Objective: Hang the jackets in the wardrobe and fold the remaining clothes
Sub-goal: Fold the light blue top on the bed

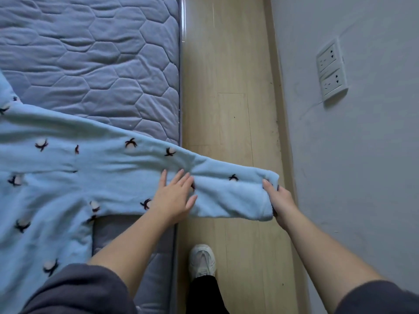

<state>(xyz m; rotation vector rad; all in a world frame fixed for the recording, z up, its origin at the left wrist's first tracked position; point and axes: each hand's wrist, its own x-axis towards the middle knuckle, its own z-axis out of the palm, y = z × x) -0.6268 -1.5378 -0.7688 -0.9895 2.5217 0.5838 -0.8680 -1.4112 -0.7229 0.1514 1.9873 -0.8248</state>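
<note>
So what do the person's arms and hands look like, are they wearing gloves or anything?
No gloves. The left hand and right hand are bare, with no rings, watch or bracelet visible. Both arms wear loose dark grey fabric sleeves, the left sleeve and right sleeve, which end near the elbows and leave the forearms uncovered.

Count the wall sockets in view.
2. Both are mounted on the grey wall at the right: the upper socket sits directly above the lower socket, edge to edge. None appears hidden.
</note>
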